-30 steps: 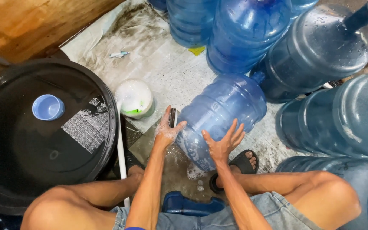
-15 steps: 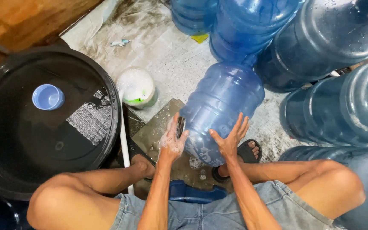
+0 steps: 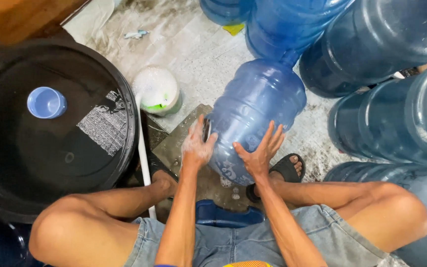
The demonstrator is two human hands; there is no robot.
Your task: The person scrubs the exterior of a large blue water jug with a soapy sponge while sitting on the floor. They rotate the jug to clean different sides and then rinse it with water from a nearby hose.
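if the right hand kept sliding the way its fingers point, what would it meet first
The right hand lies flat on the blue water jug, fingers pointing up along it. Going on, it would only meet more of the jug's side, then probably the big jugs beyond; depth is unclear.

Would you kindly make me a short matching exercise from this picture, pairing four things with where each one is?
Things:
1. small blue cup
2. white foamy bowl
3. left hand
4. sandalled foot

Places:
A. soapy, pressed to the near end of the tilted blue jug
B. floating inside the big black tub
C. on the floor just under the jug
D. on the floor between tub and jug

Pairs: 1-B, 2-D, 3-A, 4-C
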